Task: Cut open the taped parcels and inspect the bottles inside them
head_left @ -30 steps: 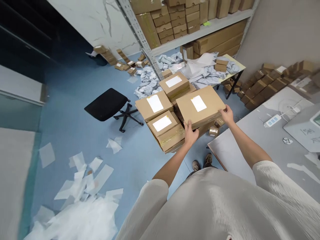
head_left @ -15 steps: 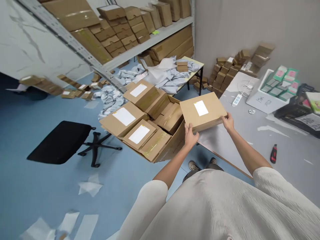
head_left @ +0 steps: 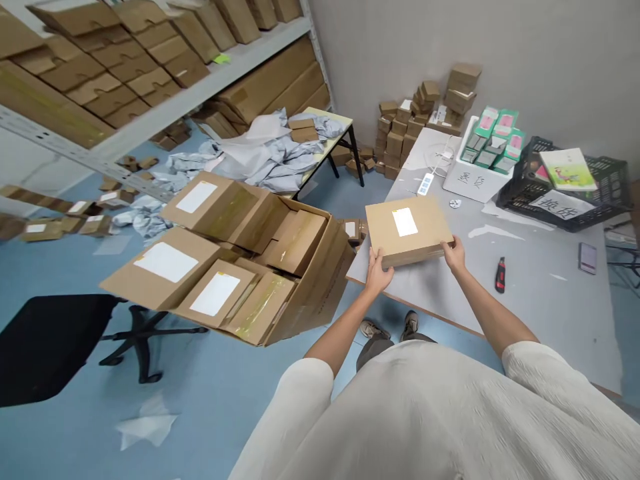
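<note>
A flat brown cardboard box (head_left: 430, 223) with a white label on top is held between both hands over the near left part of the grey table (head_left: 550, 293). My left hand (head_left: 377, 272) grips its near left corner, fingers against the side. At the near right corner, my right hand (head_left: 454, 255) has its fingers closed on the edge. To the left stands a large open carton (head_left: 320, 293) filled with several brown boxes, some bearing white labels. Whether the held box touches the table cannot be told.
On the table are a red and black cutter (head_left: 500, 275), a white bin (head_left: 475, 177) of green boxes, a black crate (head_left: 607, 190), a power strip (head_left: 425, 184) and a phone (head_left: 587, 258). An office chair (head_left: 55, 340) stands left; shelves (head_left: 210, 73) hold boxes.
The view has turned to the right, so the carton and chair appear further left. Still in both hands, the flat box is now over the table rather than between carton and table.
</note>
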Motion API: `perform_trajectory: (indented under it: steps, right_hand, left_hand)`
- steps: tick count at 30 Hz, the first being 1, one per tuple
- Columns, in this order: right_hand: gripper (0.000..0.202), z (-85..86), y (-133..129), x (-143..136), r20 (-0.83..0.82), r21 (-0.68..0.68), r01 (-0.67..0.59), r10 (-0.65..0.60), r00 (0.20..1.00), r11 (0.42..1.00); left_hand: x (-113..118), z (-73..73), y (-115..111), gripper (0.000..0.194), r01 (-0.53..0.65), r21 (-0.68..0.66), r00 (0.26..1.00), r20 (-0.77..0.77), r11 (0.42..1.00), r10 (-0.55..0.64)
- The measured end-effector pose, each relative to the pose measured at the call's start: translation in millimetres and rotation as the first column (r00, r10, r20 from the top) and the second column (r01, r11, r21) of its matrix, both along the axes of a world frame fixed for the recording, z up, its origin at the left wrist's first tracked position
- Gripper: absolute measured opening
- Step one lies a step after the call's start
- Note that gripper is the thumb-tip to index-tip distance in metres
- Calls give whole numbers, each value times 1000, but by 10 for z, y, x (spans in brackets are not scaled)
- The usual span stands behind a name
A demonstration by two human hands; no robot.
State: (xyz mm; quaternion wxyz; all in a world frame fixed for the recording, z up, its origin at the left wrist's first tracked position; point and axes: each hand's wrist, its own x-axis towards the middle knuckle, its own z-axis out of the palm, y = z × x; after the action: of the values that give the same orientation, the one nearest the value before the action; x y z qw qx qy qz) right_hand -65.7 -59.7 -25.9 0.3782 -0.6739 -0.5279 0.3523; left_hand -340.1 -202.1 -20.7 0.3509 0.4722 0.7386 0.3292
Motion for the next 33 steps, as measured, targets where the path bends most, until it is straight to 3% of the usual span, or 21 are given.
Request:
perform_trajectory:
  steps: [8,11,14,17,22,28,33]
  right_hand:
    - [63,-318,-122,608,38,-95,87,-84,996,992]
    - [61,-363,-103,713,105,-86,53,-43,993,995]
    - [69,-319,-17,660,227,26,-59,52,972,998]
    - [71,-229,91,411,295,86,-214,180,938,973]
    - [61,-119,166,-236,280,134,-417,369,886,899]
    - [51,-51,83,-1001,244,171,-618,575,781,767]
    - [48,28,-69,-1697,211,185,-742,711,671,645]
  left_hand:
    - [340,-160,233,85,101,9,993,53,995,-101]
    - [382,-153,263,84,101,-9,994,43,995,-100]
    - [353,-105,276,79,84,-2,996,-2,996,-84]
    - [262,-27,263,76,64,16,997,-44,998,-63]
    - [43,121,110,72,-10,57,994,-105,998,16]
    - [-317,250,-258,71,-143,75,982,-117,987,151]
    - [-717,254,-598,70,-270,91,948,-148,959,281]
